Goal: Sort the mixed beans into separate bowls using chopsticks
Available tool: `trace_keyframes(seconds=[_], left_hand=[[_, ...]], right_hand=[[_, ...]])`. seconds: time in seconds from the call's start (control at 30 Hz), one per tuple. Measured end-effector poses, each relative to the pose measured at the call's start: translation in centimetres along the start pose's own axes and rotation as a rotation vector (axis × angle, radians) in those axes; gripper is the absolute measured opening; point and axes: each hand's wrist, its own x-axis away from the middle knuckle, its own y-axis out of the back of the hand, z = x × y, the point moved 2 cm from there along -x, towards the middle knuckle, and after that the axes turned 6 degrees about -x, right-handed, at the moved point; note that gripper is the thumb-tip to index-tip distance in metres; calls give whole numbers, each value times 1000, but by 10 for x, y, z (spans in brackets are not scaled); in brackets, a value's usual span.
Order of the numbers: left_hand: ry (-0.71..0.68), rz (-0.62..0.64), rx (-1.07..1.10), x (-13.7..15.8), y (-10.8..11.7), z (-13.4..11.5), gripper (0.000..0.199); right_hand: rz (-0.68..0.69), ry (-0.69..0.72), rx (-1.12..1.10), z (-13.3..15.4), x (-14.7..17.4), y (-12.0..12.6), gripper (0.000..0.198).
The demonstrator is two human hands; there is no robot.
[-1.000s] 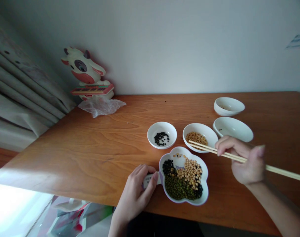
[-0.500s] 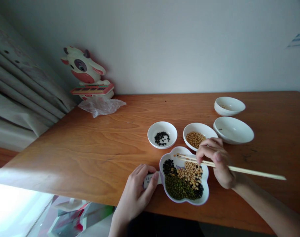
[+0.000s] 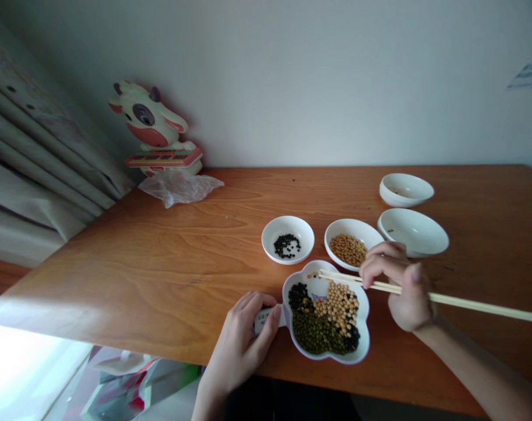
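My left hand [image 3: 248,333] is closed around the short handle of a white scalloped dish [image 3: 289,336] with a lilac rim. Inside the dish lie green beans [image 3: 316,333], pale soybeans [image 3: 338,304] and black beans [image 3: 297,296] in separate patches. My right hand [image 3: 400,286] grips a pair of chopsticks [image 3: 467,304], their tips [image 3: 325,273] at the upper part of the dish beside a few loose beans [image 3: 312,275]. Whether the tips pinch a bean, I cannot tell. Just beyond the dish stand a bowl of black beans [image 3: 287,218] and a bowl of soybeans [image 3: 371,229].
Two more white bowls stand to the right, one farther back [image 3: 417,187] and one nearer [image 3: 424,231], each with a few bits inside. A cow-shaped toy keyboard [image 3: 165,158] and a clear plastic bag [image 3: 178,190] sit at the back left, near a curtain [image 3: 38,164].
My right hand and the chopsticks have shifted right, drawing the tips back from the dish's upper left. My left hand and the dish have hardly moved.
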Motion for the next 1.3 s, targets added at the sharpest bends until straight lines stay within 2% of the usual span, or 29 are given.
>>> trace_keyframes(seconds=[0.17,0.27,0.4,0.57,0.67,0.93,1.3], left_hand=[[-2,-3,-3,-1,0,-1,27],[-2,2,-1,-1,0,-1,27],[-2,4,1,-1,0,0,26],[1,1,-13,0,0,1,26],[3,-7,-19,0,0,1,27],[5,-8,-14,-2,-1,1,27],[4,-2,-21,0,0,-2,28]], right_hand=[[-288,85,-46,-7,-6,31,77],[-328,10,-26,-10,-10,41,73],[-238,-40,-89,-7,-10,36,71],[60,-32,-94,-1,-5,10,72],[164,-36,-42,3,-2,-2,71],[185,-66,37,6,-2,-14,68],[192,-75,68,7,-3,-16,70]])
